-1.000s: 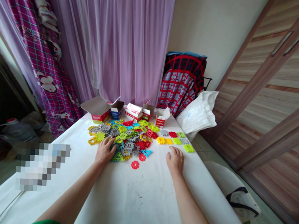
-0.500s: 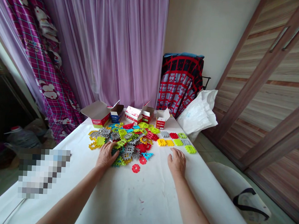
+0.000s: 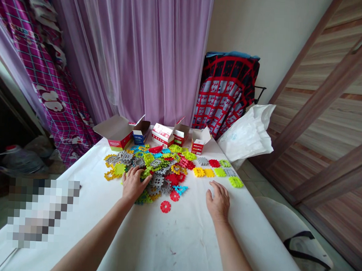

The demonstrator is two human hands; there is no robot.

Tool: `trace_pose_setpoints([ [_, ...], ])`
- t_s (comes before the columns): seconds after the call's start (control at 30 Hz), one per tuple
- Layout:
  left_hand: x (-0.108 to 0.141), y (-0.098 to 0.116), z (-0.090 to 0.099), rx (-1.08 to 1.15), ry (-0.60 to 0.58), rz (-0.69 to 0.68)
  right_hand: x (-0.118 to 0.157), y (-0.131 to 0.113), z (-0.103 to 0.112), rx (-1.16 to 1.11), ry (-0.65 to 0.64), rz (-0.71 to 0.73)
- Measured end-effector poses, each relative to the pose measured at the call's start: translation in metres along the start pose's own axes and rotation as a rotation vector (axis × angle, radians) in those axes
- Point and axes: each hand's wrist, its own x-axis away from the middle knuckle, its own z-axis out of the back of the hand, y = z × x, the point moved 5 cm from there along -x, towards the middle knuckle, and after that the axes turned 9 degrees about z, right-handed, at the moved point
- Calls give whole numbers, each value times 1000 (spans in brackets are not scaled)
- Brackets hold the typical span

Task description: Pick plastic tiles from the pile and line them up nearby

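My left hand (image 3: 134,184) rests on the near left side of a pile of colourful plastic pieces (image 3: 159,179), its fingers apart over green and grey ones. My right hand (image 3: 219,200) lies on the white table (image 3: 187,241) with fingers apart, holding nothing. Just beyond it are several separate pieces, among them a yellow square (image 3: 199,172), a red piece (image 3: 214,163) and a green piece (image 3: 236,181). A red flower-shaped disc (image 3: 165,206) lies in front of the pile, near a blue piece (image 3: 180,189).
Several open boxes stand along the far edge, including a large red one (image 3: 120,142), a blue one (image 3: 140,137) and a small red one (image 3: 197,147). A white bag (image 3: 248,133) leans at the far right corner. A blurred-out item (image 3: 46,213) lies at the left.
My left hand has shifted slightly over the pile and its fingers have moved. The view has tilted and shifted a little; my right hand stays near the same spot on the table.
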Motion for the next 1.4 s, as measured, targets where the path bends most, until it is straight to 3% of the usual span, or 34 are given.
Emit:
trace_pose_setpoints([
  [0.3, -5, 1, -5, 14, 10, 49, -2, -3, 4, -21, 23, -64],
  [0.53, -3, 8, 3, 3, 116, -160, -2, 0, 5, -43, 29, -74],
  [0.67, 3, 15, 2, -1, 19, -187, 0, 4, 4, -60, 14, -77],
  [0.93, 16, 11, 2, 39, -3, -116, 2, 9, 2, -54, 11, -23],
  [1.13, 20, 20, 10, 126, 30, -259, 3, 9, 3, -50, -4, -7],
  [1.4, 21, 33, -5, 125, -134, -397, 3, 9, 2, -27, -34, 33],
])
